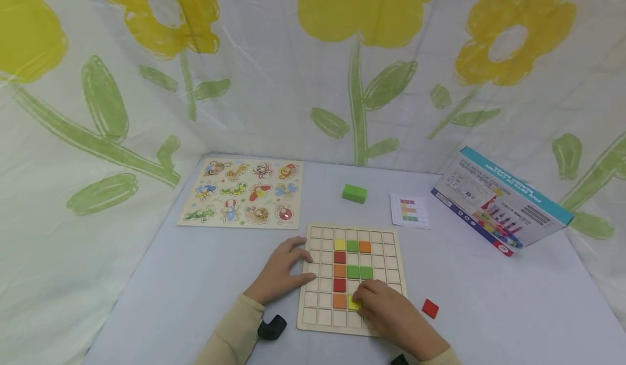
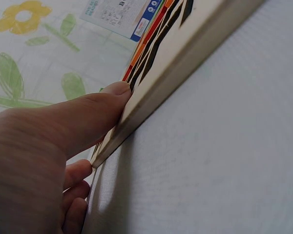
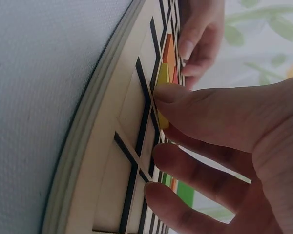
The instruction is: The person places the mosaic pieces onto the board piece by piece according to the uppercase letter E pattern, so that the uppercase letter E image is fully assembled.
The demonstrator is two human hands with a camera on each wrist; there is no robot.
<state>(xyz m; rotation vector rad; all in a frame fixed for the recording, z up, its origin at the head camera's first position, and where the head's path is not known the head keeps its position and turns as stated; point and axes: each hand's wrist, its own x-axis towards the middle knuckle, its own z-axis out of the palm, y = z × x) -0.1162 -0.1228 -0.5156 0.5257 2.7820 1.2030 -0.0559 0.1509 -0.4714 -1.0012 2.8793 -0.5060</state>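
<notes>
A wooden grid board (image 1: pixel 325 316) lies on the table before me, with several red, orange, green and yellow square tiles set in its cells. My left hand (image 1: pixel 281 270) rests along the board's left edge, thumb on the rim and fingers extended. Low on the board, my right hand (image 1: pixel 391 313) pinches a yellow tile (image 1: pixel 353 303) between thumb and forefinger. That tile is at the cell just right of an orange tile (image 1: pixel 339 301). In the right wrist view, the thumb presses the yellow tile's (image 3: pixel 163 73) near side; its other fingers reach over bare cells.
A loose red tile (image 1: pixel 430 308) lies right of the board. Behind it are a green block (image 1: pixel 354 193) and a pattern card (image 1: pixel 411 211). An insect puzzle (image 1: pixel 239 191) lies back left; a cardboard box (image 1: pixel 499 202) stands back right, before a flower-painted curtain (image 1: pixel 274 82).
</notes>
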